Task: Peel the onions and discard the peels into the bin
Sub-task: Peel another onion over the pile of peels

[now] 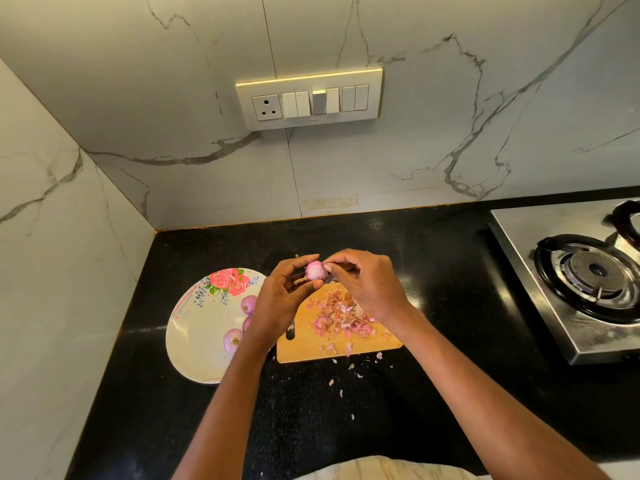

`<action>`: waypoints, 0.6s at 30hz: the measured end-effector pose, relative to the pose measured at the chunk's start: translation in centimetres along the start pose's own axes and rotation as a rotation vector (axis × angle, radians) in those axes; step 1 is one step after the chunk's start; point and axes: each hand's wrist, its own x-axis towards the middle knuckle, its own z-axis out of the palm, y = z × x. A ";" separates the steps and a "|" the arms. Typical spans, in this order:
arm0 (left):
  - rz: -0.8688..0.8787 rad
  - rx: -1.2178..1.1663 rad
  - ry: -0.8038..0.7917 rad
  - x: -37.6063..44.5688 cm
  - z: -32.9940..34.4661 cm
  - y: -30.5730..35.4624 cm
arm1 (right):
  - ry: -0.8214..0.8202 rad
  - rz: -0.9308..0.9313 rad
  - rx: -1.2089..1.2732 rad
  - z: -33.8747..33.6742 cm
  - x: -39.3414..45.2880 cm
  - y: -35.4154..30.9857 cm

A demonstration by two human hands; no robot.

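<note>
My left hand (282,296) grips a small pink onion (315,270) above the far end of a wooden cutting board (301,344). My right hand (363,282) pinches at the onion's top right side with thumb and fingertips. A heap of pink and brown onion peels (341,317) lies on the board under my right hand. Three other small onions (232,339) sit on a white flowered plate (197,327) to the left, one partly hidden by my left wrist. No bin is in view.
Loose peel scraps (341,379) are scattered on the black counter (433,271) in front of the board. A steel gas stove (554,306) stands at the right. Marble walls close off the back and left, with a switch panel (308,98) on the back wall.
</note>
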 end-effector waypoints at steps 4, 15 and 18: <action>-0.020 -0.004 0.010 -0.1 0.2 -0.1 | 0.008 -0.032 -0.070 0.5 -0.2 0.1; -0.063 -0.180 0.097 -0.9 0.0 0.1 | -0.044 0.245 -0.015 0.3 -0.4 1.5; -0.051 -0.190 0.116 -0.9 0.1 0.0 | -0.119 0.252 0.031 0.2 -0.4 1.1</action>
